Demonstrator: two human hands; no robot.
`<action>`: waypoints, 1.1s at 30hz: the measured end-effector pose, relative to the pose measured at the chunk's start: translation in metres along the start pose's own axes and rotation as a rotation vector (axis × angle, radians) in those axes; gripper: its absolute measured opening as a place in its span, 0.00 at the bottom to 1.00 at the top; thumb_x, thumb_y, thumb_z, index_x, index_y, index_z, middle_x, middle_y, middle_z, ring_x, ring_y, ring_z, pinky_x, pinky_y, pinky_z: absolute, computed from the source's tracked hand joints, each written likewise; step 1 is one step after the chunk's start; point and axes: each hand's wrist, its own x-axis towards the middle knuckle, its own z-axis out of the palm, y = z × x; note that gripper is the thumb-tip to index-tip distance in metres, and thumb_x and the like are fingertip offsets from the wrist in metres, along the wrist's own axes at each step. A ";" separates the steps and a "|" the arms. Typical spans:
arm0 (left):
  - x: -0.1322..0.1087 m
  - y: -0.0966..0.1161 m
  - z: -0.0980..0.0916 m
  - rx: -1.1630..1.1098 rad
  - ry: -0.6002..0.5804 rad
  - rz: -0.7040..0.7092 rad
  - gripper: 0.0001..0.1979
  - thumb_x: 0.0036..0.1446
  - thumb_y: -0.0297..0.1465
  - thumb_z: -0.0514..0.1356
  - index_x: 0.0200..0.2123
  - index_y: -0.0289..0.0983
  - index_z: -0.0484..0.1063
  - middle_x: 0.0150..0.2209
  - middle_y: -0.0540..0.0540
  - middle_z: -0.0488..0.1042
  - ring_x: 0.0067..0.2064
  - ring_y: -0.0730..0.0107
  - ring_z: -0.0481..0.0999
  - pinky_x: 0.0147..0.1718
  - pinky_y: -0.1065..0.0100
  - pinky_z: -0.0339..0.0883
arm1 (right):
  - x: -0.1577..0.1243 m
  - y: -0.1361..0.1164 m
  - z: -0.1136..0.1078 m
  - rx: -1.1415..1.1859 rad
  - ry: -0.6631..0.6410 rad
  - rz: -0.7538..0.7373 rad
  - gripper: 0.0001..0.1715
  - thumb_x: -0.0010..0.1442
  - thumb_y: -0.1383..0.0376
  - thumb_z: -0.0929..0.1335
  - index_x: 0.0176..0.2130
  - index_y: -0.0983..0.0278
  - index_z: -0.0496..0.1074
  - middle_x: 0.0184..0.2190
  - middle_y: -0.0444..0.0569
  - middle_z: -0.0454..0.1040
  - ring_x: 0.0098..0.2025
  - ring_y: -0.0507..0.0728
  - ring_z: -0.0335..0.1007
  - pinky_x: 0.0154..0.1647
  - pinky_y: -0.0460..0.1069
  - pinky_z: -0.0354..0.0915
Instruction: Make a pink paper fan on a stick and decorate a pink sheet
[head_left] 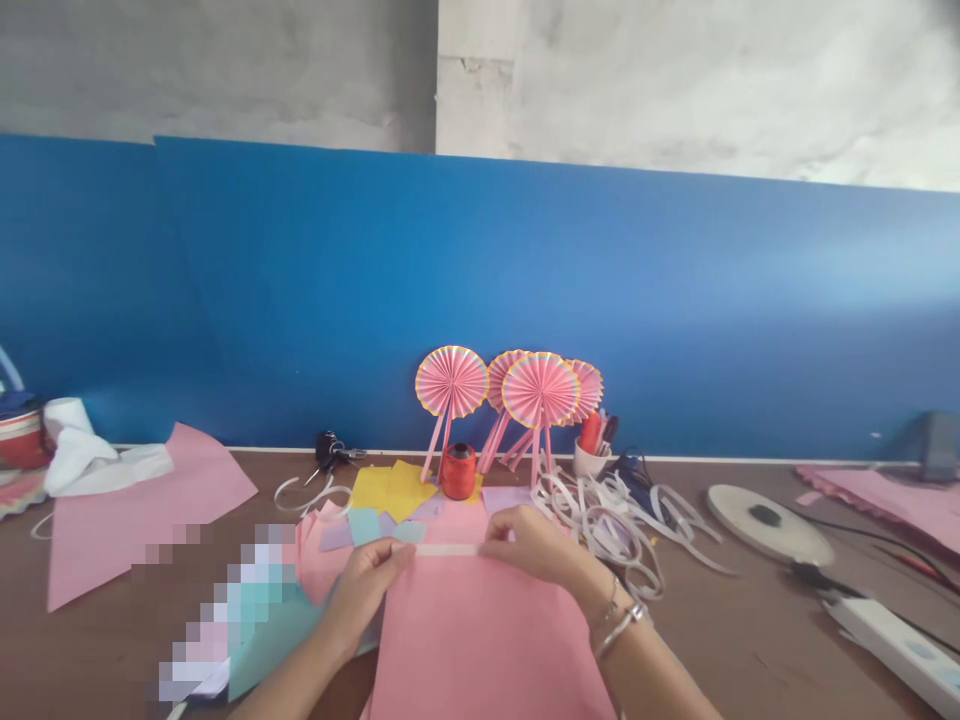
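Nearest: a pink sheet (pixel 480 650) lies flat under both wrists.
Grip: left hand (pixel 365 590) and right hand (pixel 529 545) each pinch one end of a white strip (pixel 448 550), stretching it straight along the sheet's far edge.
Right of right hand: loose ribbons (pixel 622 525), heaped within reach.
Beyond the fingers: a spool (pixel 458 470); fans (pixel 536 390) lean upright on the blue wall (pixel 675 300).

Pixelated patch (pixel 225 610): contents unreadable. Pink sheet (pixel 480 640): cut by bottom edge. Power strip (pixel 900 650): end cut by right edge.
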 end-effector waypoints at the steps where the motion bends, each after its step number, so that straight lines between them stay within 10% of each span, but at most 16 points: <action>1: 0.000 0.001 -0.001 -0.027 0.005 -0.016 0.21 0.45 0.49 0.60 0.20 0.37 0.65 0.19 0.54 0.64 0.23 0.72 0.63 0.25 0.72 0.54 | 0.000 0.006 -0.005 0.016 -0.019 0.017 0.07 0.50 0.66 0.67 0.24 0.64 0.76 0.24 0.44 0.76 0.27 0.52 0.68 0.29 0.44 0.60; 9: 0.001 0.003 -0.006 -0.142 0.053 -0.056 0.19 0.44 0.47 0.63 0.22 0.35 0.69 0.21 0.52 0.69 0.25 0.72 0.67 0.26 0.72 0.57 | -0.001 0.044 -0.031 0.065 0.006 0.046 0.09 0.50 0.66 0.65 0.25 0.66 0.74 0.23 0.45 0.74 0.27 0.53 0.68 0.28 0.45 0.61; 19: 0.011 -0.013 -0.003 -0.088 0.043 -0.042 0.23 0.43 0.51 0.61 0.21 0.36 0.64 0.13 0.61 0.49 0.16 0.82 0.44 0.18 0.73 0.34 | -0.008 0.041 -0.049 -0.295 0.140 0.295 0.14 0.52 0.73 0.61 0.24 0.67 0.73 0.25 0.54 0.76 0.32 0.58 0.71 0.31 0.47 0.59; 27: -0.008 -0.006 0.020 -0.046 -0.039 -0.191 0.20 0.42 0.51 0.61 0.23 0.39 0.64 0.06 0.60 0.55 0.09 0.80 0.44 0.12 0.74 0.35 | 0.000 -0.024 0.028 0.065 0.101 -0.054 0.17 0.55 0.66 0.64 0.44 0.64 0.74 0.44 0.52 0.76 0.43 0.56 0.71 0.41 0.45 0.62; 33: -0.009 -0.004 0.016 0.000 -0.028 -0.076 0.21 0.45 0.51 0.59 0.24 0.37 0.67 0.06 0.58 0.56 0.10 0.80 0.48 0.14 0.74 0.38 | 0.001 -0.027 0.049 0.028 0.028 0.079 0.09 0.51 0.66 0.66 0.26 0.64 0.76 0.25 0.46 0.77 0.28 0.52 0.69 0.27 0.44 0.57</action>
